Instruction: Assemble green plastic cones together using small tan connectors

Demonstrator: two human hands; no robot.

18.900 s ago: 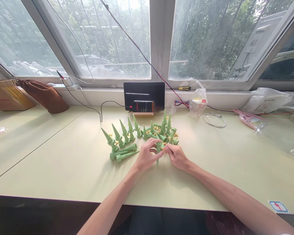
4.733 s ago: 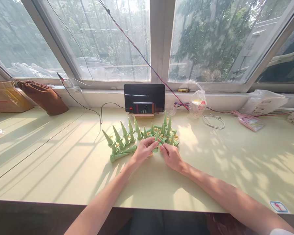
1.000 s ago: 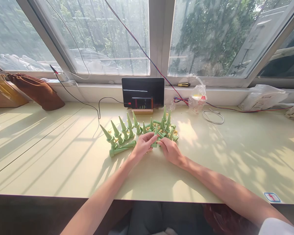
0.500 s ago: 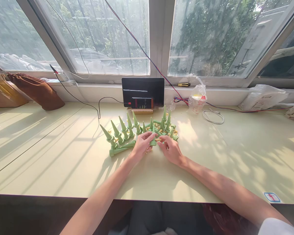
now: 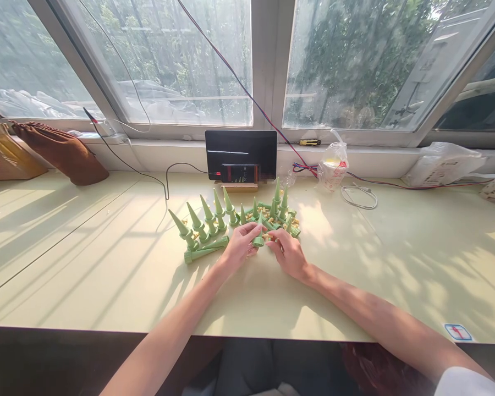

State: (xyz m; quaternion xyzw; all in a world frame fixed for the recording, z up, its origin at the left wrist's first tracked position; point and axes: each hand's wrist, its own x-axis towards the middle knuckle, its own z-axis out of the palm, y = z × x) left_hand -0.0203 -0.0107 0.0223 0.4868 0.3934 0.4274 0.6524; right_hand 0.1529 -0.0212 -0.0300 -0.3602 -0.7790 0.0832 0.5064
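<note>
Between the thumb and fingers of my left hand (image 5: 239,245) is a green plastic watering spike (image 5: 258,240), its point upward and its ribbed cap end toward me. My right hand (image 5: 289,254) pinches a small yellow plastic piece (image 5: 266,236) at the side of that spike. Whether the piece sits inside the spike I cannot tell. Left of my hands, several green spikes (image 5: 208,215) stand in a slanting row, with two long green pieces (image 5: 206,250) lying in front. Behind my hands is a pile of green parts and loose yellow pieces (image 5: 268,212), partly hidden by my fingers.
A dark tablet (image 5: 241,144) with a phone (image 5: 239,174) before it leans at the window side of the table (image 5: 119,275). Cables, a bagged cup (image 5: 333,168), a coiled white cable (image 5: 358,197) and a brown pouch (image 5: 66,157) lie along the back.
The held spike has shifted slightly right and its cap end has turned a little toward me. My right fingers have moved slightly with it; the standing spikes are unchanged.
</note>
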